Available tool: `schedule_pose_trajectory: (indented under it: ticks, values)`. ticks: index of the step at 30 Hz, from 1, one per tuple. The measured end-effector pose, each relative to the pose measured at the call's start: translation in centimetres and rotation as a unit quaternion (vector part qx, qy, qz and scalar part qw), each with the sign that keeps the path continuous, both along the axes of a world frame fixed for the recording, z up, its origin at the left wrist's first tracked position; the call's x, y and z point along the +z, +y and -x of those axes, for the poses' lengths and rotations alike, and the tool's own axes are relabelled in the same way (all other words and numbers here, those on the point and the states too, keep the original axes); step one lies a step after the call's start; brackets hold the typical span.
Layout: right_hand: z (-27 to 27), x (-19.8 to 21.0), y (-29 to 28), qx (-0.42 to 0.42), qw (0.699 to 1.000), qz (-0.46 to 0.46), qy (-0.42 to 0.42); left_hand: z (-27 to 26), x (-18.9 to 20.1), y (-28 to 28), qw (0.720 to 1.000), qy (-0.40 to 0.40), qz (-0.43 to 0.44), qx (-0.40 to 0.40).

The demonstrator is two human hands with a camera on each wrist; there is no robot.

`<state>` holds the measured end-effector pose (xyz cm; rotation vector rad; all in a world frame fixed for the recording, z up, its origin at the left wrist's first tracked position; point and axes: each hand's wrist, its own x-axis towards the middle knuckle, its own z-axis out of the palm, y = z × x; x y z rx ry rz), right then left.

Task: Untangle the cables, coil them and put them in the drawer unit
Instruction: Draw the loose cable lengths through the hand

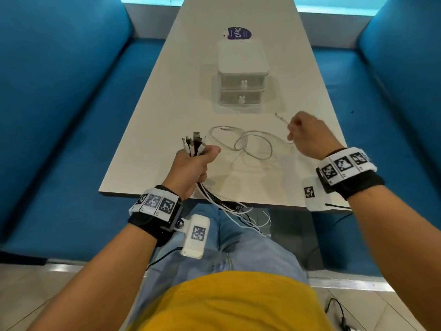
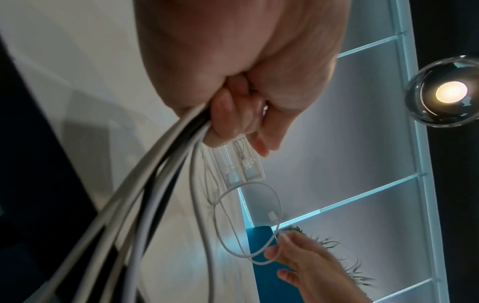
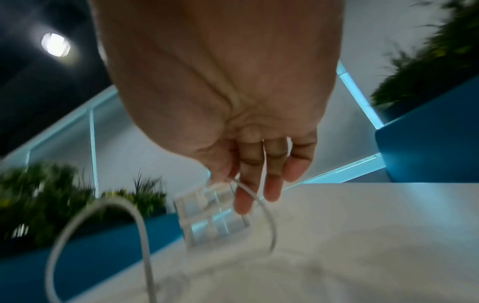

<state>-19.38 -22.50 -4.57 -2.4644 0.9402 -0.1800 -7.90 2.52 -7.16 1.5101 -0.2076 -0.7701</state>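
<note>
My left hand [image 1: 195, 161] grips a bundle of black and white cables [image 1: 193, 145] near the table's front edge. The plug ends stick up above my fist and the rest hangs off the edge toward my lap [image 2: 145, 201]. A thin white cable [image 1: 248, 144] lies in loose loops on the table between my hands. My right hand [image 1: 305, 134] pinches this cable [image 3: 255, 196] near one end, and its plug tip [image 1: 281, 118] points toward the drawer unit. The white two-drawer unit [image 1: 241, 75] stands farther back, both drawers closed.
A purple oval label [image 1: 238, 33] lies on the table [image 1: 171, 96] behind the drawer unit. Blue upholstered benches [image 1: 71, 115] run along both sides of the table. More cable ends dangle below the table edge over my jeans [image 1: 248, 218].
</note>
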Motion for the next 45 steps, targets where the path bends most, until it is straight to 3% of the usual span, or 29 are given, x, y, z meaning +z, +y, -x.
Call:
schedule_pose_trajectory:
  ticks: [4,7,11,16,20,23,28,32,41,45]
  values:
    - [1.2,3.0,2.5,-0.013,0.977,-0.120,-0.176,0.2,-0.7,-0.3,0.999,0.030,0.041,0.010]
    - [1.7,4.7,5.7,0.096,0.953,-0.185,-0.219,0.5,-0.6,-0.7,0.990,0.098,0.104,0.020]
    - [1.2,4.6,9.3,0.208,0.942,-0.221,-0.144,1.2,-0.3,-0.9,0.977,0.149,0.153,0.001]
    - [-0.2,2.2,11.4,0.186,0.952,-0.220,-0.108,2.1,-0.4,-0.8,0.979,0.117,0.161,-0.052]
    - [-0.6,1.2,12.2,0.171,0.955,-0.224,-0.096,2.4,-0.9,-0.7,0.967,0.157,0.195,-0.038]
    - [-0.7,0.6,12.8,0.165,0.958,-0.217,-0.095,2.8,-0.6,-0.8,0.976,0.119,0.175,-0.041]
    - [-0.7,0.0,13.2,0.162,0.956,-0.221,-0.101,3.0,-0.5,-1.2,0.990,0.089,0.108,0.012]
    - [-0.5,0.1,12.4,0.194,0.960,-0.187,-0.079,2.4,-0.4,-1.3,0.982,0.119,0.137,0.053]
    - [2.5,0.5,7.5,0.236,0.950,-0.151,0.139,0.1,0.2,1.1,0.946,0.211,0.238,0.062]
    - [3.2,1.3,6.6,0.225,0.945,-0.127,0.201,-1.0,0.4,1.5,0.957,0.182,0.217,0.063]
